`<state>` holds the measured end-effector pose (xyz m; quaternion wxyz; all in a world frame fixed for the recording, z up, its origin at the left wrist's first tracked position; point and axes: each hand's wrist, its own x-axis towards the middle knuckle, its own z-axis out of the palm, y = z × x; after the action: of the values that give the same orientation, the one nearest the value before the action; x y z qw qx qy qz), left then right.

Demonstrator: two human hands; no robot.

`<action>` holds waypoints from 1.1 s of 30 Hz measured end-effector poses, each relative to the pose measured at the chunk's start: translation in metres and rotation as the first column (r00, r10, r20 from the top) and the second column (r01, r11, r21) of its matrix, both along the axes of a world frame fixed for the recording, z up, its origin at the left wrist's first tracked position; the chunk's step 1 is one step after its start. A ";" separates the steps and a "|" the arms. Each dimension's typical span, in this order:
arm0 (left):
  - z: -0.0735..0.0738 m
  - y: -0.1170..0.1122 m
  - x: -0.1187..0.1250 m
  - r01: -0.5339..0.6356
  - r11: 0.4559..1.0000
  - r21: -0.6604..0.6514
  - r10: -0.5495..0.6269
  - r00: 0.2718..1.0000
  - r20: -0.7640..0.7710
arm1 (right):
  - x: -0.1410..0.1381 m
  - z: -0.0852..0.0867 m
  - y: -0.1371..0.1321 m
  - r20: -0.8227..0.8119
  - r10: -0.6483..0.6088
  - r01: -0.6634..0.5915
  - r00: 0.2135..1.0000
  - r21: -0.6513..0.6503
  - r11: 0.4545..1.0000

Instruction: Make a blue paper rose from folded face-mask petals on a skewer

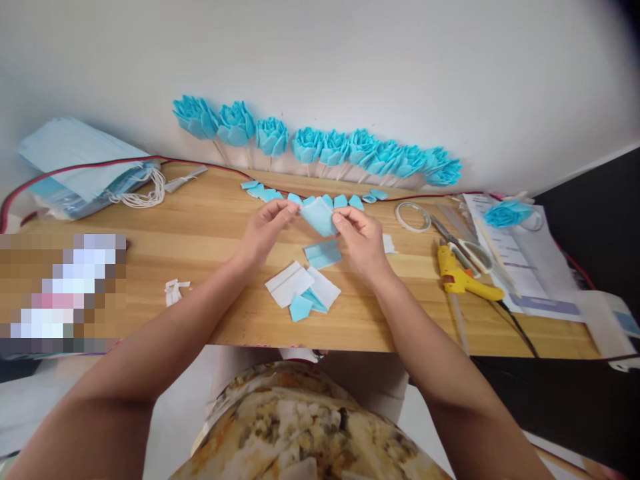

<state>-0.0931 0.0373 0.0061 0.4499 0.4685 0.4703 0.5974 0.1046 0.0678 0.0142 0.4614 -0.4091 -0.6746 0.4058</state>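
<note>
Between my two hands a light blue piece of mask fabric [319, 217] is stretched above the table. My left hand [264, 230] pinches its left corner between thumb and finger. The opposite corner is gripped by my right hand [362, 239]. Just beyond lies a row of small cut blue petals [271, 195]. Nearer to me rest a folded blue piece [323, 254], white squares [289, 284] and a blue petal shape [300, 308].
Blue fabric flowers [235, 125] on sticks lean along the wall. A stack of face masks [95, 160] is at the left. On the right are a tape roll [413, 217], scissors [463, 245], a yellow glue gun [454, 272] and a single flower [507, 214] on paper.
</note>
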 end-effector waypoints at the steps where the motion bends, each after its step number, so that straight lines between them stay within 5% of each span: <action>1: 0.002 -0.001 -0.001 -0.023 0.999 0.034 0.024 0.999 -0.030 | 0.000 0.000 -0.001 0.017 0.017 -0.018 1.000 0.010 1.000; 6: 0.006 -0.004 -0.001 0.097 0.991 0.092 -0.082 0.985 -0.148 | 0.001 -0.001 -0.006 0.127 0.090 -0.094 0.988 0.027 0.995; 11: -0.001 -0.002 0.003 0.226 0.972 -0.070 -0.232 0.970 -0.075 | 0.001 -0.002 -0.006 0.170 0.086 -0.097 0.982 0.055 0.994; 18: 0.006 -0.005 0.001 0.132 0.988 -0.081 -0.144 0.977 -0.160 | 0.042 0.012 0.029 0.223 -0.202 0.139 0.954 0.269 0.953; 21: 0.009 -0.006 0.001 0.115 0.991 -0.072 -0.126 0.974 -0.186 | 0.078 0.023 0.042 0.335 -0.261 0.196 0.905 0.216 0.957; 27: 0.010 -0.005 0.003 0.097 0.992 -0.084 -0.111 0.977 -0.185 | 0.128 0.032 0.040 0.431 -0.074 0.115 0.899 -0.068 0.991; 30: 0.009 -0.004 0.003 0.092 0.992 -0.086 -0.106 0.978 -0.178 | 0.137 0.020 0.041 0.568 -0.068 0.125 0.820 -0.063 0.990; 33: 0.007 -0.004 0.002 0.091 0.992 -0.091 -0.105 0.980 -0.169 | 0.139 0.005 0.043 0.747 -0.091 0.123 0.659 0.012 0.992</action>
<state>-0.0912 0.0336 0.0135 0.4552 0.5222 0.5082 0.5116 0.2437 0.1113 0.0191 0.1602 -0.5872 -0.7707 0.1884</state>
